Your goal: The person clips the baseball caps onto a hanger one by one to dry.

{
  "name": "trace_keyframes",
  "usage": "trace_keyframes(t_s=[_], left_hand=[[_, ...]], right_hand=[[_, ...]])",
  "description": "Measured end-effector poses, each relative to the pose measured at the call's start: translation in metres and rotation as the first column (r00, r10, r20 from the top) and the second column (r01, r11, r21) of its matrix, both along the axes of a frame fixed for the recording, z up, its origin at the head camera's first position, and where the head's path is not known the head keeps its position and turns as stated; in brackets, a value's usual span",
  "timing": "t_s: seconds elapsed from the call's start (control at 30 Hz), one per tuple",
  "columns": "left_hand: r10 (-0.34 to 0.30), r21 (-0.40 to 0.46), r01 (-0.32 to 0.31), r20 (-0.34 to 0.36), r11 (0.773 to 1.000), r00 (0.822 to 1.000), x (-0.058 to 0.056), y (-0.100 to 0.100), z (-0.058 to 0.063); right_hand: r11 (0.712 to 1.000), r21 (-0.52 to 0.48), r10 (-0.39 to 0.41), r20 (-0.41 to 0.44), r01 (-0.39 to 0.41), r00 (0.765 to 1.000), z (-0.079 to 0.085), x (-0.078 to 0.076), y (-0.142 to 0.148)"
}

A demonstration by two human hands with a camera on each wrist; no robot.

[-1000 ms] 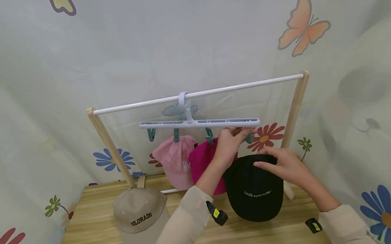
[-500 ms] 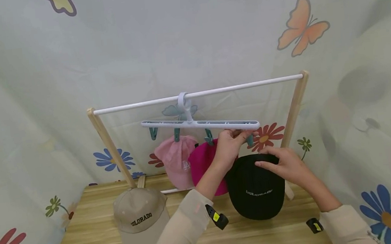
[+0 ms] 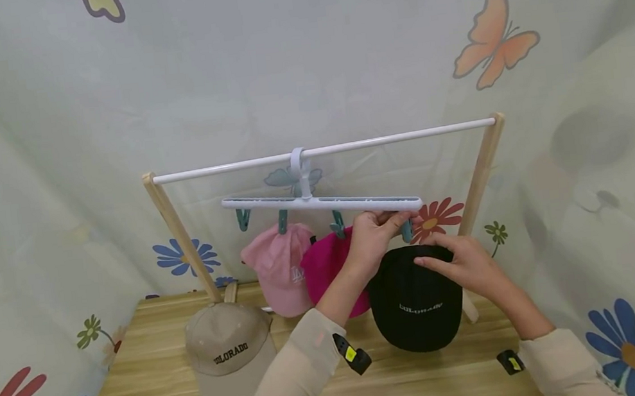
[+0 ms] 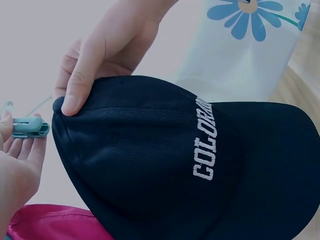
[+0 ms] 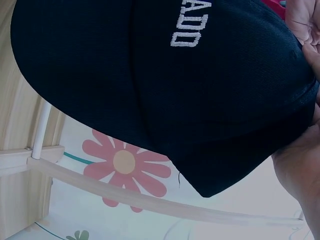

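Note:
My right hand (image 3: 470, 266) pinches the crown of a black cap (image 3: 418, 323) lettered COLORADO, brim hanging downward. In the left wrist view its thumb presses the crown beside the top button. My left hand (image 3: 371, 241) pinches a green clip (image 4: 31, 127) between thumb and fingers, close to the cap's top. This clip hangs at the right end of a pale hanger (image 3: 318, 204), which tilts down to the right. From other clips hang a light pink cap (image 3: 281, 273) and a magenta cap (image 3: 325, 271), the latter partly hidden by my left arm.
The hanger hooks over the white rod (image 3: 393, 140) of a wooden-legged rack (image 3: 179, 238). A beige COLORADO cap (image 3: 228, 343) sits on the wood-grain table (image 3: 144, 371) at left. The leftmost clip (image 3: 243, 219) holds nothing. A flowered curtain (image 3: 366, 57) stands behind.
The black cap has risen slightly towards the clip. The hanger's left end and the light pink cap have shifted a little left. Both hands keep their holds.

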State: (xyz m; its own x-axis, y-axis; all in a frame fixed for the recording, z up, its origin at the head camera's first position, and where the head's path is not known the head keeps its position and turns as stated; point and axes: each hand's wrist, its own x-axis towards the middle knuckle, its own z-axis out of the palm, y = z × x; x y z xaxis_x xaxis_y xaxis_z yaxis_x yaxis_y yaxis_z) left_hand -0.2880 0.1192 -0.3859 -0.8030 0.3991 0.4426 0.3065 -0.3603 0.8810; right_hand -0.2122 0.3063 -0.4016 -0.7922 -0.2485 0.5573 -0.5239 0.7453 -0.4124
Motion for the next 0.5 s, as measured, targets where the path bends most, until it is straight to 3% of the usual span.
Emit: trace_keyframes(t_s=[0.5], left_hand=[[-0.035,0.035,0.035,-0.007,0.999,0.999,0.0031,-0.003,-0.0003]], right_hand=[[1.0,0.011,0.013,-0.023,-0.012,1.0,0.0039,-0.0001,-0.001]])
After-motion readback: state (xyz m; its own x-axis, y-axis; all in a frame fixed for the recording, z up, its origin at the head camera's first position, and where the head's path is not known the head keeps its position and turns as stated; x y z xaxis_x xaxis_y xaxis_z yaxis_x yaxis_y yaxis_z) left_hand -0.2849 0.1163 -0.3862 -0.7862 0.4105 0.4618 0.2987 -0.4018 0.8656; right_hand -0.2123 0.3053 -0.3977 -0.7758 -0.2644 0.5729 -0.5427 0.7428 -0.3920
